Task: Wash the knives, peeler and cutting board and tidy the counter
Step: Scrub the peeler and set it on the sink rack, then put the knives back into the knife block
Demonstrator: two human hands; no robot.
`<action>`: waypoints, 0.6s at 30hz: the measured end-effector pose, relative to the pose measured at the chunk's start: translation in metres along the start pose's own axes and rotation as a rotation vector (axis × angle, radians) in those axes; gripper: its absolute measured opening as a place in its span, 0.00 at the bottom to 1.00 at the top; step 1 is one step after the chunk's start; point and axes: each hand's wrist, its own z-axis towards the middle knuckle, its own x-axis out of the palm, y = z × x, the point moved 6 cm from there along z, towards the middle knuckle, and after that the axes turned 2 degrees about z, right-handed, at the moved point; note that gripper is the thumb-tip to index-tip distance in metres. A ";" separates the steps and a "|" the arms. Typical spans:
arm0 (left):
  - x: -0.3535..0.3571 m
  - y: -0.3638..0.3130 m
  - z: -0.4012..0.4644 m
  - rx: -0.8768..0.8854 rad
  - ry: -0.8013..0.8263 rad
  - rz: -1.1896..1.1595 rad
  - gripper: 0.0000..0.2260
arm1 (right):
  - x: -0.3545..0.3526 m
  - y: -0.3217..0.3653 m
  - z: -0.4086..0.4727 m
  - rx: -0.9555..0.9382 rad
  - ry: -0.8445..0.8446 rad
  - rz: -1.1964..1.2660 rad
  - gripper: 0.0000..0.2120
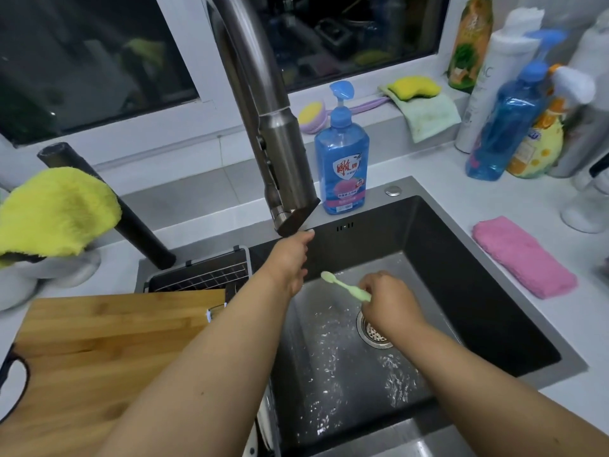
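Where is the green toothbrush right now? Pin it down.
In the head view the green toothbrush is over the sink, right of centre, held by the right hand above the drain strainer, its bristle end pointing toward the left hand.

Toothbrush (346, 286) showing pale green. Cutting board (99, 351) at 8 o'clock showing striped honey-brown bamboo. Soap bottle (341, 166) at 12 showing blue with a red, white and pink label. Folded cloth (524, 257) at 3 showing pink. Fluffy cloth (56, 212) at 9 showing yellow. Sink (461, 275) reading dark grey steel.
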 end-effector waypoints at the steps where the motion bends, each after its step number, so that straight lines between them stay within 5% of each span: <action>1: 0.002 0.006 -0.001 -0.025 0.006 0.001 0.25 | -0.002 0.000 -0.001 0.000 -0.027 0.027 0.12; 12: 0.021 0.029 0.007 -0.128 0.071 0.054 0.24 | -0.051 -0.043 0.036 0.011 -0.275 0.142 0.11; 18: 0.052 0.041 0.016 -0.169 0.134 0.021 0.16 | -0.118 -0.112 0.084 0.224 -0.441 0.069 0.13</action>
